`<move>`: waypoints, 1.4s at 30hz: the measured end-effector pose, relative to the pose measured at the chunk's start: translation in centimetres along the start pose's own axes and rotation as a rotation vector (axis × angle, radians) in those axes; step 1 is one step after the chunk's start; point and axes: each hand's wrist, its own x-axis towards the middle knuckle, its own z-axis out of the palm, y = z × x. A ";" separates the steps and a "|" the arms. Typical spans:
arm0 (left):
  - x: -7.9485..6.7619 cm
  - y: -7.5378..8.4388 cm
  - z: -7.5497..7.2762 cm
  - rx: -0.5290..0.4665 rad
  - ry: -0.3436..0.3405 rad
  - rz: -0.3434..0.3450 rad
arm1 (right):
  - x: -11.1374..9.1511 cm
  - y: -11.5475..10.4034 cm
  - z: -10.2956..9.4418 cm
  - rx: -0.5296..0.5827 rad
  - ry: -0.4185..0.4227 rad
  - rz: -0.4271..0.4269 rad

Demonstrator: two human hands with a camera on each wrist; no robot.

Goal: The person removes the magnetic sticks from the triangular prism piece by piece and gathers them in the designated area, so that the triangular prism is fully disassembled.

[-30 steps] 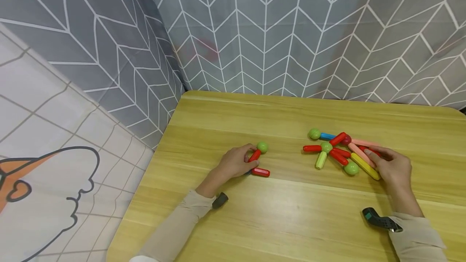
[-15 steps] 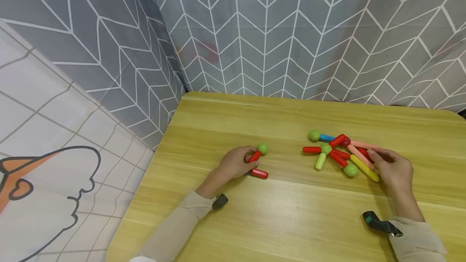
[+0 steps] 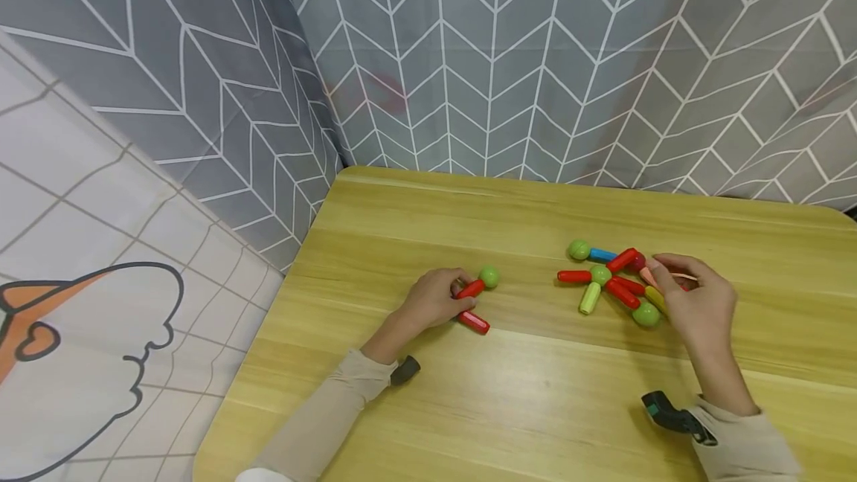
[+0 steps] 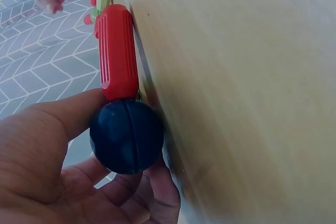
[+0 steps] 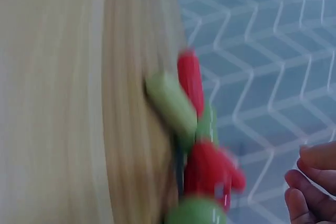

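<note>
My left hand (image 3: 435, 300) grips a small assembly of magnetic building pieces at its dark blue ball (image 4: 127, 136). A ribbed red rod (image 4: 118, 51) extends from that ball. In the head view, another red rod with a green ball (image 3: 489, 276) at its end sticks out past the fingertips. My right hand (image 3: 699, 303) hovers over the right end of a second cluster, fingers loosely curved. No piece shows between its fingertips in the right wrist view. Red rods meet a green ball (image 3: 600, 275) in this cluster, alongside a pale green rod (image 3: 590, 299). The right hand partly covers the salmon rods (image 3: 648, 276).
A blue rod (image 3: 602, 254) and a green ball (image 3: 579, 249) lie at the cluster's far side. Near the right hand are a yellow rod (image 3: 656, 299) and another green ball (image 3: 646, 314). Patterned curtain (image 3: 522, 58) hangs behind the wooden table (image 3: 535, 393).
My right hand has left the red rod at the cluster's right end and shifted left, covering part of the yellow and salmon rods. The left hand's assembly has turned slightly.
</note>
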 end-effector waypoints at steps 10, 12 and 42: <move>0.1 0.1 0.0 -0.009 0.007 -0.008 | -5.0 -2.6 5.7 0.003 -0.309 -0.351; 0.1 0.1 0.1 -0.012 0.006 -0.008 | -5.7 -2.8 6.8 0.014 -0.360 -0.356; 0.2 0.3 0.2 0.017 -0.007 -0.020 | -10.0 -3.9 14.4 0.051 -0.587 -0.439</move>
